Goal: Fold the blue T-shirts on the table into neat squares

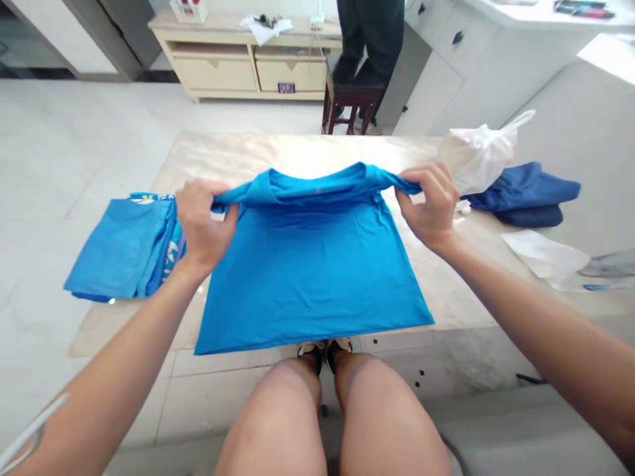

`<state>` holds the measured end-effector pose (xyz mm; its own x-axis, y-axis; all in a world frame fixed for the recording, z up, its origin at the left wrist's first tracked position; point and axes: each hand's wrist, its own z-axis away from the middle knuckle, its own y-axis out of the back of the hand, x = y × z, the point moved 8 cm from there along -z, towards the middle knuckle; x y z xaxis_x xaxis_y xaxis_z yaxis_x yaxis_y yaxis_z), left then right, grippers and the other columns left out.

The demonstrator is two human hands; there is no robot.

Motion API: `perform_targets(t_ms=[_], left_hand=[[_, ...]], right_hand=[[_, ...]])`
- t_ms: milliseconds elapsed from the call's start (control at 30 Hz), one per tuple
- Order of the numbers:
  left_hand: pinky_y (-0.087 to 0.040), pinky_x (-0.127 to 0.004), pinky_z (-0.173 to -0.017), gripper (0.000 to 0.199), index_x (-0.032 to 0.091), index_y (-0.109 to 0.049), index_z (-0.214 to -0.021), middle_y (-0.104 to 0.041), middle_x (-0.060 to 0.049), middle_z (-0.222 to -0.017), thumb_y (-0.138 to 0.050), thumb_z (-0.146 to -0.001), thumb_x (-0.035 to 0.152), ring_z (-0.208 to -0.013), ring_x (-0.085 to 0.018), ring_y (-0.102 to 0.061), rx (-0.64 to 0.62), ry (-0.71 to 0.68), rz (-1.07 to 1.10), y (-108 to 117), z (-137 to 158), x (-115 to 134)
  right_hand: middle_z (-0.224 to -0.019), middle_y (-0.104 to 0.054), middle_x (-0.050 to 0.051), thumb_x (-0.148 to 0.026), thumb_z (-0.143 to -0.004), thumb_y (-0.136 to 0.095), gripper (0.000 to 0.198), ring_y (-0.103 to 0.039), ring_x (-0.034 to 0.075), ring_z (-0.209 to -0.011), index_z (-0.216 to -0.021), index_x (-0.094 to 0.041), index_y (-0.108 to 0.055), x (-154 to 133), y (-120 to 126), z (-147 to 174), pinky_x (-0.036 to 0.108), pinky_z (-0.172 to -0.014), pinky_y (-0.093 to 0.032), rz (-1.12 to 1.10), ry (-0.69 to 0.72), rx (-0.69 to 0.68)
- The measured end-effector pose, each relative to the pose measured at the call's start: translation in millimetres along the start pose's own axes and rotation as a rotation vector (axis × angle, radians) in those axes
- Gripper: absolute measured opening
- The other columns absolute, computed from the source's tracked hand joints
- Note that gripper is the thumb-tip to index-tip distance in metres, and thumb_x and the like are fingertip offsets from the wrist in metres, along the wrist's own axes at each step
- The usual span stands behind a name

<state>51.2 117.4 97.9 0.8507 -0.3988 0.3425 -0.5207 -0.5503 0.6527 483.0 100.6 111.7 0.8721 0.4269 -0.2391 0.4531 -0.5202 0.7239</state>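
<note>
Across the middle of the frame, a bright blue shirt (317,271) lay spread on a pale, marbled desk (307,149), its hem toward the bottom of the picture and running along the near edge. Left hand (208,221), left of centre: thumb and fingers clamped on bunched fabric beside the neck opening. Right hand (429,201), right of centre: likewise pinched on the opposite end, so that the top of the shirt made a gathered band between the two. Whether each grip was on sleeve or shoulder, could not tell. Progress, as judged: the body was laid out fairly smooth, with only light creases, and both upper ends were in hand; the sides were not yet turned in, and the shirt was not yet a compact bundle. By contrast, a stack of folded cloths (122,248) at centre left, blue with a patterned piece among them, looked finished; their number could not be made out. Upper right of the desk: a knotted white plastic bag (479,158), with a dark blue cloth (526,192) lying loosely beside it and a white sheet (546,254) just below. Top of frame, beyond the desk: a dark stool (354,99) and a person's dark trousers (372,30).
</note>
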Motion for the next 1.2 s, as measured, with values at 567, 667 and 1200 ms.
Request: perform_targets(t_ms=[567, 667, 1200], left_hand=[[-0.054, -0.044, -0.092, 0.028, 0.026, -0.082, -0.111, -0.086, -0.008, -0.111, -0.057, -0.106, 0.017, -0.107, -0.029, -0.076, -0.535, -0.428, 0.031, 39, 154, 19], [-0.054, -0.044, -0.092, 0.024, 0.027, -0.082, -0.114, -0.086, -0.007, -0.113, -0.060, -0.108, 0.022, -0.108, -0.029, -0.077, -0.508, -0.401, 0.011, 50, 149, 13], [-0.053, -0.045, -0.102, 0.022, 0.027, -0.080, -0.118, -0.084, -0.007, -0.121, -0.060, -0.110, 0.022, -0.110, -0.026, -0.075, -0.607, -0.628, 0.071, 29, 166, 74]], right_hand=[[-0.114, -0.081, 0.010, -0.017, -0.111, -0.060, 0.023, -0.070, 0.027, -0.103, -0.122, -0.025, -0.078, -47, 25, 175, 0.044, -0.090, -0.056, -0.008, 0.388, -0.413], [-0.114, -0.083, 0.009, -0.016, -0.109, -0.064, 0.025, -0.070, 0.027, -0.102, -0.126, -0.027, -0.078, -44, 34, 175, 0.044, -0.091, -0.055, -0.034, 0.349, -0.369], [-0.131, -0.078, 0.012, -0.019, -0.111, -0.063, 0.021, -0.068, 0.028, -0.116, -0.128, -0.023, -0.075, -115, 13, 190, 0.044, -0.099, -0.054, -0.066, 0.462, -0.395]])
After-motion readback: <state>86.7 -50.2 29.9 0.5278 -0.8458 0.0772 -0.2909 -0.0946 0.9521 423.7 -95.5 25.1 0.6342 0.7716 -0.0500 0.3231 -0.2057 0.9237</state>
